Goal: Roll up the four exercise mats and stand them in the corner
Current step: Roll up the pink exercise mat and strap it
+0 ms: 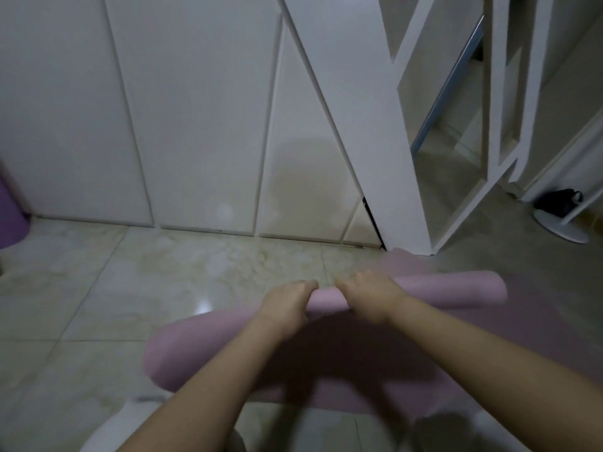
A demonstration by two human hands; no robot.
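A pink exercise mat (450, 288) lies on the tiled floor, partly rolled into a tube that runs from lower left to upper right. Its flat part spreads toward me under my forearms. My left hand (287, 305) and my right hand (368, 295) sit side by side on the middle of the roll, fingers curled over its far side. A purple rolled mat (9, 216) stands at the far left edge, against the white wall panels, mostly cut off by the frame.
White cabinet panels (195, 125) close off the far side. A white shelf frame (408, 158) stands at the right, close to the roll's right end. A dark object on a round white base (561, 216) sits at the far right.
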